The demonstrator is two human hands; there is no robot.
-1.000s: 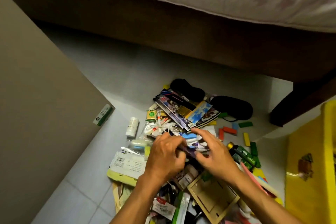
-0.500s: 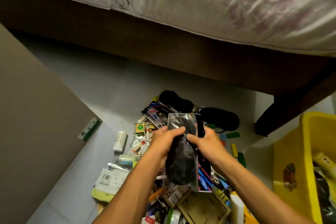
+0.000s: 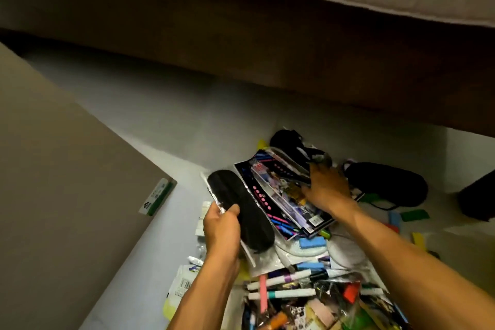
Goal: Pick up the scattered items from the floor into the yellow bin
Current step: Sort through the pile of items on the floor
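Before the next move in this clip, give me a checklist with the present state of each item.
1. Left hand has a firm hold on the clear bag with the black item: ok, thumb and fingers pinch its edge.
2. Right hand has secured something: cannot tell, it lies on the glossy packet with its fingers hidden.
3. Held bag is clear of the pile: ok, it is raised above the markers.
4. Yellow bin in view for the drop: not ok, it is out of frame.
5. Items left on the floor: not ok, the black eye mask and coloured blocks are still there.
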